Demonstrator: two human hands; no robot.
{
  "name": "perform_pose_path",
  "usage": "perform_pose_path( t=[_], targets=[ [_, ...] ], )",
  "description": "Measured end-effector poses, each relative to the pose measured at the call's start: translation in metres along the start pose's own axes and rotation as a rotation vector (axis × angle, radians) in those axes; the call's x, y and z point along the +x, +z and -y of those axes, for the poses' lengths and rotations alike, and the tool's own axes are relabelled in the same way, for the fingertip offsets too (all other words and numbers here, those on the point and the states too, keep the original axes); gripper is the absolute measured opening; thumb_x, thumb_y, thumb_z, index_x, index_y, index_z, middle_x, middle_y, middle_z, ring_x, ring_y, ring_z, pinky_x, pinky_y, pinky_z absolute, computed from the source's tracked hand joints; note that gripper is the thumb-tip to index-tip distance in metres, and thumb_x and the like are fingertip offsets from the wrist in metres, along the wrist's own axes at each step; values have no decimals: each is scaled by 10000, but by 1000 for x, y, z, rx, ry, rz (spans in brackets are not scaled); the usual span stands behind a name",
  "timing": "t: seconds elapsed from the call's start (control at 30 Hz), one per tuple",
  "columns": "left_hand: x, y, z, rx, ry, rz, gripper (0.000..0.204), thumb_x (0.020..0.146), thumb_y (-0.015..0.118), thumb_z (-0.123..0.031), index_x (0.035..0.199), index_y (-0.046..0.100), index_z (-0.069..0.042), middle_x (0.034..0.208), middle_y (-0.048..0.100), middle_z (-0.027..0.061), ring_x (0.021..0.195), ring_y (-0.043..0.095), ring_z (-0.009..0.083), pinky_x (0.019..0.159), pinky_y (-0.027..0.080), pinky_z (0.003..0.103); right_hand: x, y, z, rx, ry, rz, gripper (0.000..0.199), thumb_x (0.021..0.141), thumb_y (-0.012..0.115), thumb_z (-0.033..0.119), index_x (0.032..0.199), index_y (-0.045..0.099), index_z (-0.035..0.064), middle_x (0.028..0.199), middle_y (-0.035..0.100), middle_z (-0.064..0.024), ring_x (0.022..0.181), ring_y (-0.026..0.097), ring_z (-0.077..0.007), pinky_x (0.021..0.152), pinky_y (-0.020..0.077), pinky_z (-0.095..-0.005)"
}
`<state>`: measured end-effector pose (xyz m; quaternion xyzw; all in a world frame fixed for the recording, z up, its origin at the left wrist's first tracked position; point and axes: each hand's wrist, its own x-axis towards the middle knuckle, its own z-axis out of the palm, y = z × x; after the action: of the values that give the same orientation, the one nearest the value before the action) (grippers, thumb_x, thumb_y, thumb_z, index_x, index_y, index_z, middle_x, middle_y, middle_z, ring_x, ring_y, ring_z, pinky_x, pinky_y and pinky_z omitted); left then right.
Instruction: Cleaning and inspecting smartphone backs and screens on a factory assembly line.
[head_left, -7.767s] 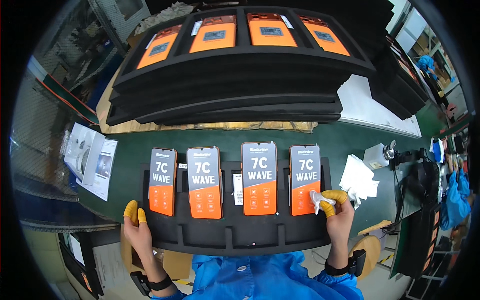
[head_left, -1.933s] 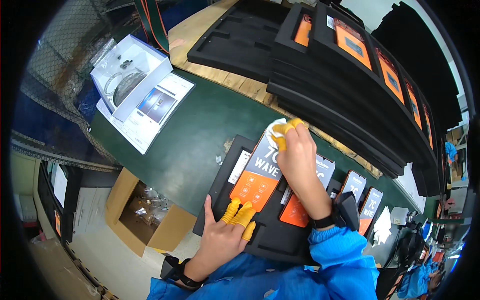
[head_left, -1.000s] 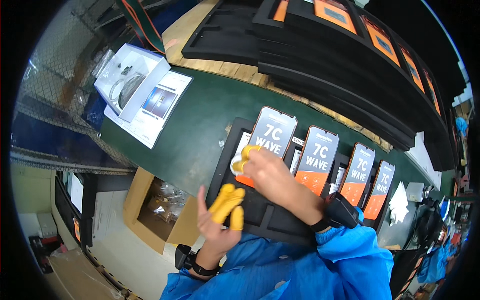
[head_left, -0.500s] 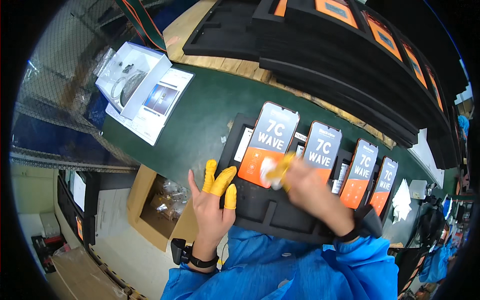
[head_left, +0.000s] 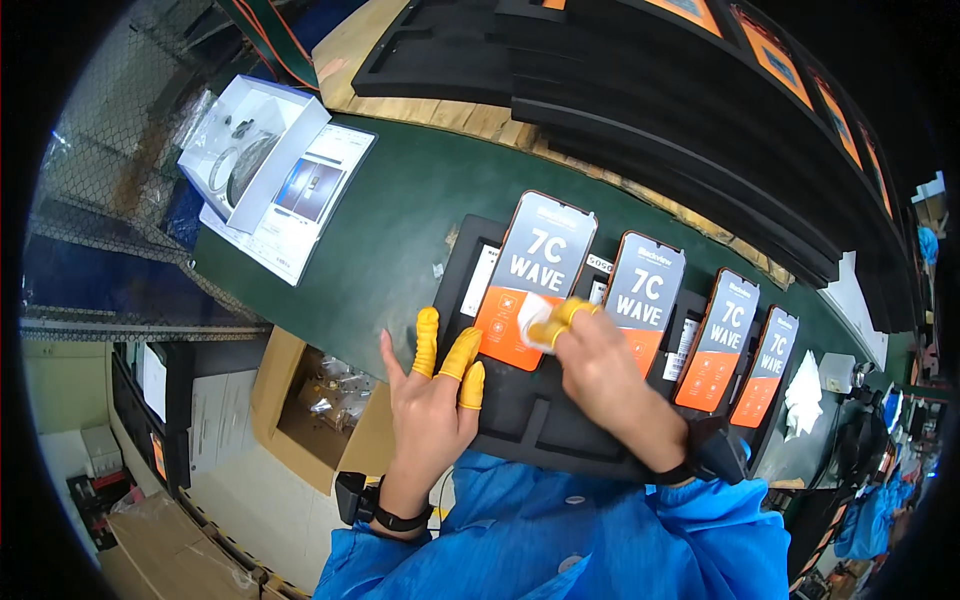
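Several smartphones with grey-and-orange screen films lie in a row on a black foam tray (head_left: 500,408). My right hand (head_left: 605,375), with yellow finger cots, pinches a small white wipe (head_left: 533,318) against the lower orange part of the leftmost smartphone (head_left: 540,245). My left hand (head_left: 430,405) has its fingers stretched apart at the tray's left side, also in yellow finger cots. One of its fingertips reaches close to that phone's lower left edge; whether it touches cannot be made out. To the right lie the second smartphone (head_left: 645,285), a third (head_left: 718,340) and another (head_left: 767,367).
Stacked black foam trays (head_left: 660,110) rise beyond the green tabletop (head_left: 390,200). At the far left, a white box (head_left: 285,165) rests on a printed sheet. Below the table edge stands a cardboard box (head_left: 275,400) with clear plastic inside. A crumpled white cloth (head_left: 803,395) lies right.
My right hand and the wipe have shifted slightly on the leftmost phone's orange part. My left hand has moved a little right, toward that phone, and its fingers lean more to the right.
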<state>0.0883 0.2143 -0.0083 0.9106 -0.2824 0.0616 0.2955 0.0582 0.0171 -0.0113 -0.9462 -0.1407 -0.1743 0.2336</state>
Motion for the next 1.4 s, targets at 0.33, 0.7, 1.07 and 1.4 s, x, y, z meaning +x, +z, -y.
perform_pose_path(
  t=[0.33, 0.7, 1.07, 1.4],
  targets=[
    [-2, 0, 1, 35, 28, 12, 271, 831, 608, -98, 1083, 635, -4, 1060, 653, 120, 1219, 485, 342, 1061, 128, 654, -11, -5, 28, 224, 20, 152, 168, 709, 577, 36, 869, 589, -14, 878, 534, -144, 828, 568, -302, 754, 484, -363],
    [-3, -2, -7, 120, 33, 51, 335, 804, 645, -143, 1119, 623, -33, 1040, 649, 136, 1219, 486, 338, 1071, 122, 649, 26, -6, -28, -52, 130, -143, 182, 650, 587, -57, 828, 563, -31, 859, 522, -174, 802, 553, -339, 699, 476, -419],
    [-8, -1, -1, 102, 31, 27, 328, 791, 660, -144, 1097, 631, -28, 1022, 660, 109, 1206, 498, 341, 1069, 116, 651, 82, -26, -52, -104, 310, -184, 213, 618, 583, -147, 815, 608, -70, 860, 569, -217, 796, 593, -409, 684, 498, -446],
    [-3, 0, -6, 118, 70, 2, 291, 827, 644, -175, 1051, 637, 11, 987, 657, 127, 1195, 501, 365, 1026, 152, 697, 112, 8, -44, -124, 196, -174, 257, 593, 577, -148, 831, 616, -59, 866, 574, -208, 831, 601, -388, 761, 506, -423]
  ],
)
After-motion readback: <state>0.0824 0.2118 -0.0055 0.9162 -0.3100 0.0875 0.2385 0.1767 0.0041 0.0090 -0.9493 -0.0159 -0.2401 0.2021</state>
